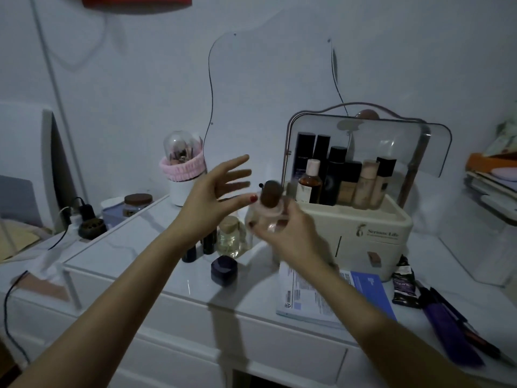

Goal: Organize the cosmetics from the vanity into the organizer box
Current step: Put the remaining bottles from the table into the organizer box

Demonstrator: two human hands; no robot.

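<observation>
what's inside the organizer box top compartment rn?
Upright bottles stand in the organizer box: dark tubes, an amber bottle, beige foundation bottles. Their bases are hidden by the rim; drawer contents unseen.

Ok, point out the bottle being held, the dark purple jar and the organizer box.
brown-capped bottle (270, 196), head view, on its brown cap.
dark purple jar (223, 270), head view, on its lid.
organizer box (363, 225), head view, on its cream front wall.

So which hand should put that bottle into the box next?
The right hand: it already grips the bottle and sits beside the open organizer box. The left hand is open, empty and farther away.
</observation>
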